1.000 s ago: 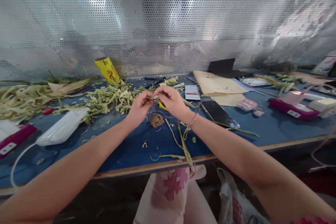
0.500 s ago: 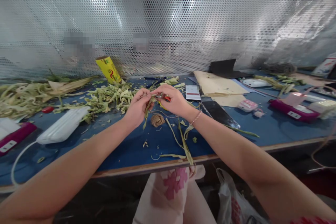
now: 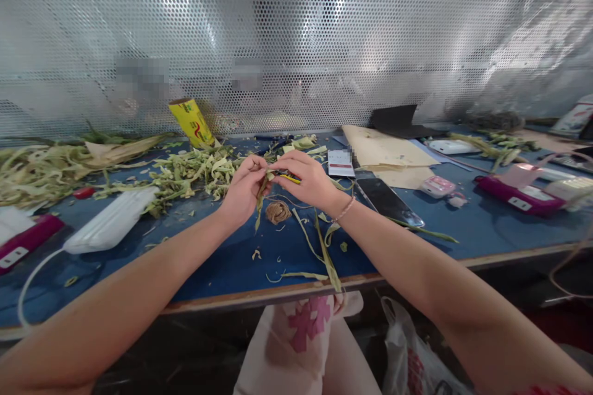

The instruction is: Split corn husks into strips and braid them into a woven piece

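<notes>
Over the blue table, both hands meet at a dried leaf bundle. My left hand pinches the bundle, and its leaf end hangs down below the fingers. The fingertips of my right hand touch the top of the bundle; a yellow-handled tool is held within that palm, its tip hidden. Just below the hands sits a ball of brown twine, with a strand running right. Loose leaf strips lie near the front edge.
Dried leaves are heaped at left, beside a yellow tube. A white power strip lies front left. To the right are a phone, brown paper and a purple socket block. A perforated metal panel stands behind.
My right hand's fingers have turned and closed over the tool, so its red part no longer shows and more yellow does. The hanging leaf end has shifted slightly.
</notes>
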A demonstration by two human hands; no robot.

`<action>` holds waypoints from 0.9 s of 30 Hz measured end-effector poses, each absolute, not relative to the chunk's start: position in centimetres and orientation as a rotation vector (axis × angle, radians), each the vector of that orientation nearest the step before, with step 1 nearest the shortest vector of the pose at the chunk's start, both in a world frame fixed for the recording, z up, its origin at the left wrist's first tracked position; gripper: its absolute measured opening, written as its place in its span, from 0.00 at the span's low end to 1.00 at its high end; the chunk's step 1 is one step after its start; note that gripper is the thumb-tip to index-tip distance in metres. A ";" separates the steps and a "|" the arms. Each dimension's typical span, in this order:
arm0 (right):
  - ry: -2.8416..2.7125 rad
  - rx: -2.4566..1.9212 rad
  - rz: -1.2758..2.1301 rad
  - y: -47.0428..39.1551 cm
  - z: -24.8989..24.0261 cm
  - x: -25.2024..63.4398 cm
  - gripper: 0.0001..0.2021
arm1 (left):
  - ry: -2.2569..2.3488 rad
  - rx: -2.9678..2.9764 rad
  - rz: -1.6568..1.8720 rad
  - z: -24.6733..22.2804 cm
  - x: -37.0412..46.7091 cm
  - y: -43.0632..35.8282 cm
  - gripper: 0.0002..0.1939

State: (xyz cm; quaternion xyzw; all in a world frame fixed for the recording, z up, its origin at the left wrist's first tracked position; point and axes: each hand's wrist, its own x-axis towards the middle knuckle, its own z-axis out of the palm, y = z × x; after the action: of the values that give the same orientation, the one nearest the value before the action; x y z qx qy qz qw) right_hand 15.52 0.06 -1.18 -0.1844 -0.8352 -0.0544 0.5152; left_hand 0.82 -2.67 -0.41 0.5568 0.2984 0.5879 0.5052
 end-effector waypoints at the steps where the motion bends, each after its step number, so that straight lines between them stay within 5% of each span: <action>1: -1.997 -0.445 -0.125 0.0 -1.2 15.5 0.08 | 0.722 1.365 1.431 -0.5 0.8 -2.7 0.03; 17: -1.657 -0.696 0.730 -0.7 -0.7 13.9 0.04 | 1.010 2.183 1.503 -1.0 0.1 -2.4 0.05; 27: -1.579 -0.709 0.934 -0.4 -0.8 13.8 0.07 | 1.160 2.091 1.586 -0.9 0.2 -2.5 0.03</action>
State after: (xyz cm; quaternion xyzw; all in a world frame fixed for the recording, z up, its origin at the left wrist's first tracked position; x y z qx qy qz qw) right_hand 13.77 -0.43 -0.83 -0.3002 -0.6683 0.3953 0.5541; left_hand 0.16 -2.50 -0.86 0.7220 0.4006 0.5476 0.1358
